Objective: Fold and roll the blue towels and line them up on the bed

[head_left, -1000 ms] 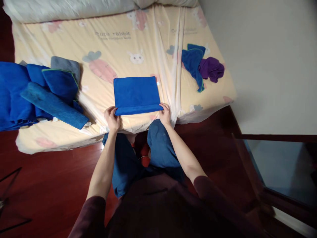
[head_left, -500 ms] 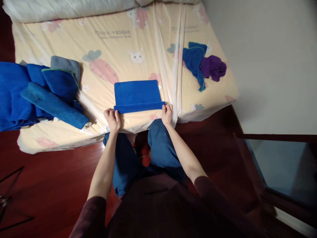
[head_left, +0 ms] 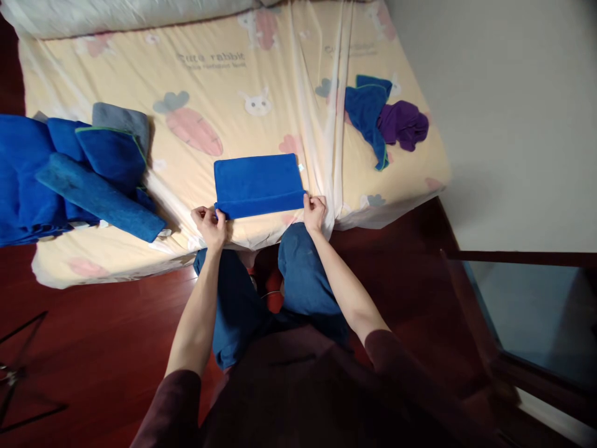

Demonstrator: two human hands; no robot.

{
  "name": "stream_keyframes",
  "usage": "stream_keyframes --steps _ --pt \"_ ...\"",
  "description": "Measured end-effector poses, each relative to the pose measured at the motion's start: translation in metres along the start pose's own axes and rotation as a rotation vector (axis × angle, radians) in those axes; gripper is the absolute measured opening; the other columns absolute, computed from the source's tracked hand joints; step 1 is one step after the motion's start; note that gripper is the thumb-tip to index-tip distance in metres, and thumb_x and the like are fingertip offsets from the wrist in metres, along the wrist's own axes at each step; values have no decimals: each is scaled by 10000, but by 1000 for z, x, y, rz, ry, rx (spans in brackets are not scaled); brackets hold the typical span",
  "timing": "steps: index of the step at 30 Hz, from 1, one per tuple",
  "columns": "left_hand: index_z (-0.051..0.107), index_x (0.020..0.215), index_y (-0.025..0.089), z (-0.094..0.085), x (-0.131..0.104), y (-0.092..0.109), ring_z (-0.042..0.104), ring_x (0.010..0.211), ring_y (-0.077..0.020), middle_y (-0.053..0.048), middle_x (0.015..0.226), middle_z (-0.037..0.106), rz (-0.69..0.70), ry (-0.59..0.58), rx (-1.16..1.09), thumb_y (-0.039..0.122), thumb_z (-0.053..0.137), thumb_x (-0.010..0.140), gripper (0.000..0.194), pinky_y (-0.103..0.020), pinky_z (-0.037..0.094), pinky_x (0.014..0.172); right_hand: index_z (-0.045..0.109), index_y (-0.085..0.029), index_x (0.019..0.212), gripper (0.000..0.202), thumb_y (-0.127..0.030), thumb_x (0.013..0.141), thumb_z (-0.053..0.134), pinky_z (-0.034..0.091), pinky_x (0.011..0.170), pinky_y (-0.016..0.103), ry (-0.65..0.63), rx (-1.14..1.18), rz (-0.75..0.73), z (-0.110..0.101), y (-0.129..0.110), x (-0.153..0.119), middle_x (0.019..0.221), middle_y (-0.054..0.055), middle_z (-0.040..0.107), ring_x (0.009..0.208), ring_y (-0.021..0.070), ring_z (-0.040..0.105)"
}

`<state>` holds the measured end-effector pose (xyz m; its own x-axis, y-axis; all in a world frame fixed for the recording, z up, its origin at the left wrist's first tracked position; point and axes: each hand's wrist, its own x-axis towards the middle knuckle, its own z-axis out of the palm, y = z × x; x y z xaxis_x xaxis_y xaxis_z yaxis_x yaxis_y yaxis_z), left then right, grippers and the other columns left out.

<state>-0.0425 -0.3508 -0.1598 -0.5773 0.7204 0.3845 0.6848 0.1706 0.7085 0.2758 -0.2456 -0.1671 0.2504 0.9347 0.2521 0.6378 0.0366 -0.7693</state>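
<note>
A blue towel lies flat on the bed in front of me, its near edge turned over into a narrow strip. At the strip's left end, my left hand is closed, with thumb and finger pinching the corner. My right hand pinches the opposite corner of the same strip. A small white tag shows on the towel's right side.
To the left, several blue towels lie in a heap with a grey cloth and a rolled blue towel. A crumpled blue cloth and a purple cloth rest at the right. The rabbit-print sheet covers the bed; a wall stands beyond its right side.
The turned-over strip looks slightly wider and flatter. My hands have barely moved, still at its two ends. The cloths on both sides stay where they were.
</note>
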Motion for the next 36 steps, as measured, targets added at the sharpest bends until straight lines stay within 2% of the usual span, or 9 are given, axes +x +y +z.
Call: stream_keyframes --steps 3,9,18,29,36 --pt "446 737 238 0 0 1 571 1035 -247 -119 1078 472 -31 -15 -18 428 560 1006 348 -426 547 962 565 -239 697 473 -538 1061 529 575 861 307 6 -30 -18 1 3 0 872 48 604 818 167 639" --pt "530 786 216 -3 1 5 535 1142 -284 -131 1119 445 -116 -76 -121 373 571 1010 277 -459 506 1041 584 -230 691 454 -505 1052 558 573 841 309 14 -35 -7 1 1 -1 857 51 610 797 170 644" --pt "511 799 214 -1 -1 3 559 1043 -249 -121 1084 463 -55 -29 -54 440 510 1044 334 -414 549 950 585 -229 665 445 -482 1032 596 577 871 331 8 8 40 -1 -3 0 847 50 617 805 178 651" --pt "440 745 229 -2 1 8 545 1053 -247 -116 1076 451 -57 -33 -40 350 565 1004 312 -424 531 985 609 -229 664 473 -505 1046 568 587 800 306 54 -63 -42 5 6 1 793 50 626 767 175 657" --pt "527 819 213 2 1 4 556 1119 -278 -139 1121 470 -95 -47 -34 413 568 1023 289 -466 505 1048 622 -220 688 403 -457 1014 632 603 900 350 15 -67 39 7 3 3 817 67 645 837 200 683"
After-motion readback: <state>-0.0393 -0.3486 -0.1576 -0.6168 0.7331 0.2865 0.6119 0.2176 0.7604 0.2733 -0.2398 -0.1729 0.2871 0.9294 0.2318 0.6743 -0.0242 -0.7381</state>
